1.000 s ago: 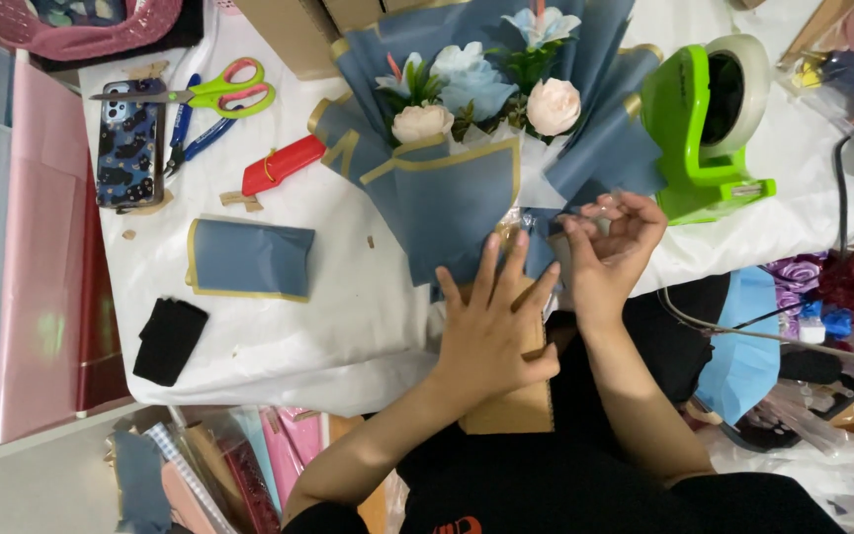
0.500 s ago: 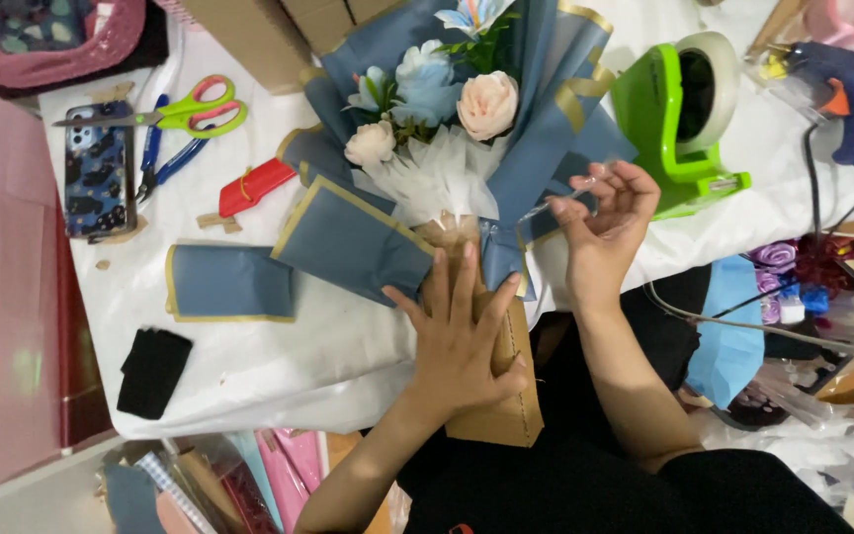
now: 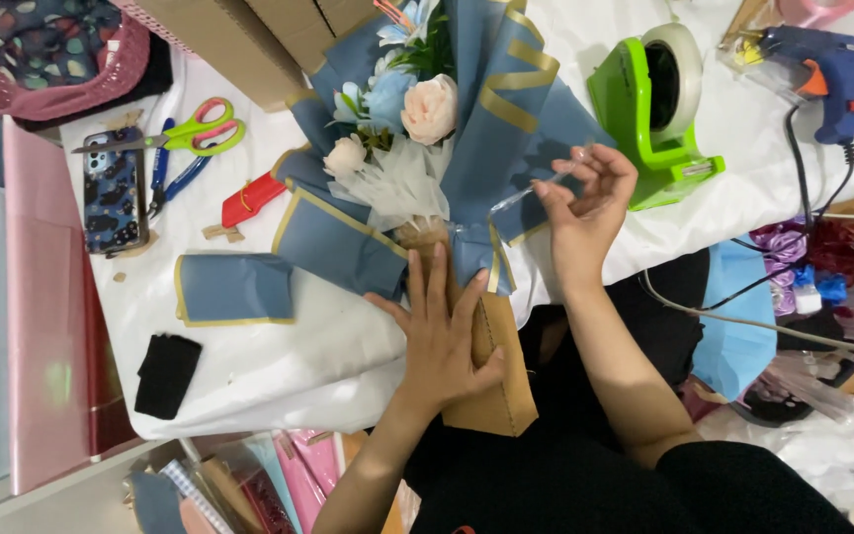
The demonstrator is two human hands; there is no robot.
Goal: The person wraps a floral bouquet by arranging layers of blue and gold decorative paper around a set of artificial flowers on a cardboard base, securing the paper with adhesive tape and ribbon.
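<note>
1. The left hand [image 3: 439,336] lies flat, fingers spread, pressing the brown kraft-paper handle [image 3: 491,376] of the bouquet [image 3: 427,168].
2. The right hand [image 3: 585,213] pinches a clear strip of tape [image 3: 531,193] at 1 o'clock from the left hand.
3. The bouquet lies on the white table [image 3: 279,356], its long axis pointing to 12 o'clock: matte blue wrap, gold edges, soft pale blooms.
4. A glossy green tape dispenser [image 3: 654,109] sits at 2 o'clock.
</note>
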